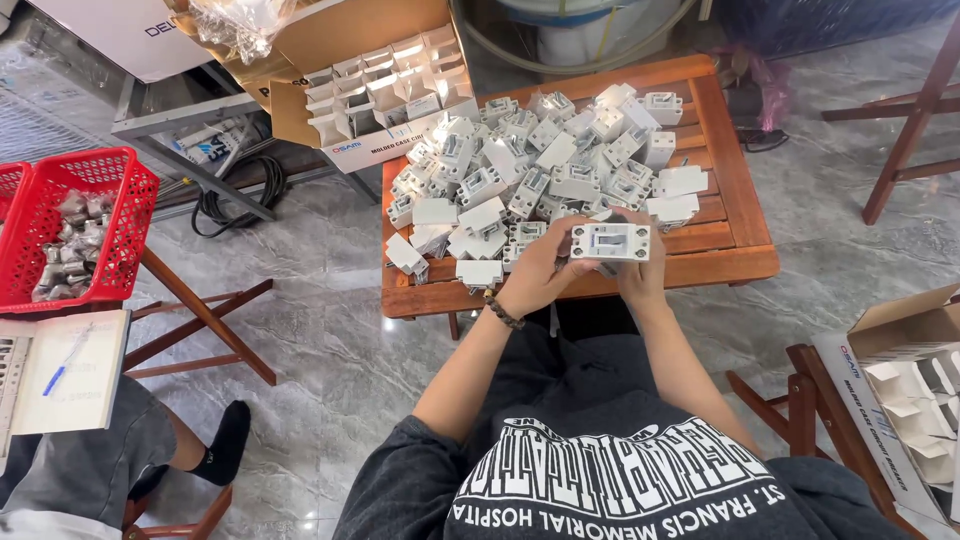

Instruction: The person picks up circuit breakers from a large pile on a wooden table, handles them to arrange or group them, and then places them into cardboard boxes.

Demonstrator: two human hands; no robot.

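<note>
Over the desk's (740, 262) near edge we pinch one white breaker (610, 241) between both hands — left (540, 272), right (640, 275) — seemingly mid-inspection; next, we judge, comes a steady grip while turning it, clear of the pile (540, 165).

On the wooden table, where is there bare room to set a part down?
Bare slats show along the table right edge and front right corner, beside the hands holding a white part. The middle and left are crowded by the pile.
</note>
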